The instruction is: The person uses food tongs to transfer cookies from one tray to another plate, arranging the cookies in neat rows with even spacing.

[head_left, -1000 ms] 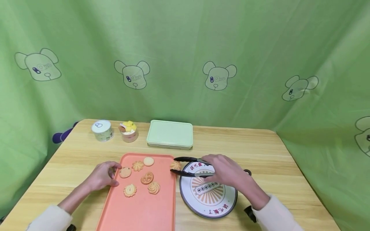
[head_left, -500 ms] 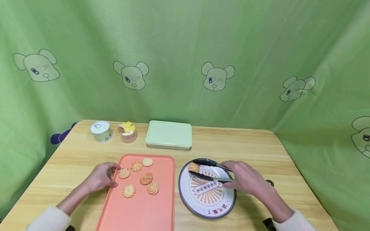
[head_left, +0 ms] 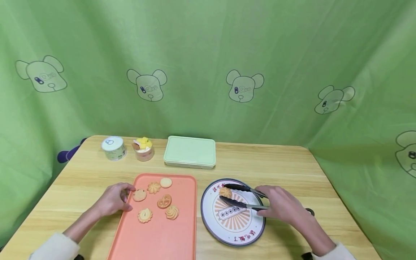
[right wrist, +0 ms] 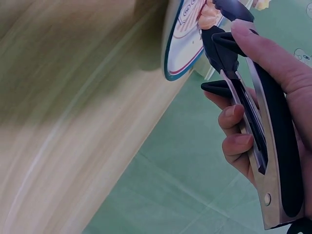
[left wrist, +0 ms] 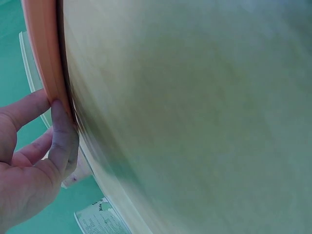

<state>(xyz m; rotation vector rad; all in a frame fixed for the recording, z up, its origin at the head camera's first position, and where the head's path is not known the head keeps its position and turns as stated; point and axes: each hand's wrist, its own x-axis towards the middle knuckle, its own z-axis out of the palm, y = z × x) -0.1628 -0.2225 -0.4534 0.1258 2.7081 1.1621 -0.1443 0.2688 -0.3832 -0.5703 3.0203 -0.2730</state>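
My right hand [head_left: 281, 204] grips a pair of black-tipped tongs [head_left: 242, 204] over the white patterned plate [head_left: 232, 231]. Between the tips of the tongs is a flower-shaped cookie [head_left: 225, 193], at the plate's upper left part. In the right wrist view, fingers and thumb wrap the metal and black handles of the tongs [right wrist: 261, 131]. My left hand [head_left: 113, 198] pinches the left rim of the pink tray [head_left: 156, 238]; the left wrist view shows its fingertips on the tray's edge [left wrist: 46, 53]. On the tray lie several cookies, among them a pretzel-shaped cookie [head_left: 164, 201] and a swirl cookie [head_left: 172, 212].
Along the back of the wooden table [head_left: 260, 159] stand a white-lidded can [head_left: 113, 148], a dessert cup [head_left: 143, 150] and a light green lidded box [head_left: 190, 151]. A green curtain [head_left: 208, 108] with bear prints hangs behind and at the sides.
The right hand has carried the flower-shaped cookie in the tongs rightward, from the tray's right rim to over the plate, and the tongs' tips have parted slightly. The left hand stays at the tray.
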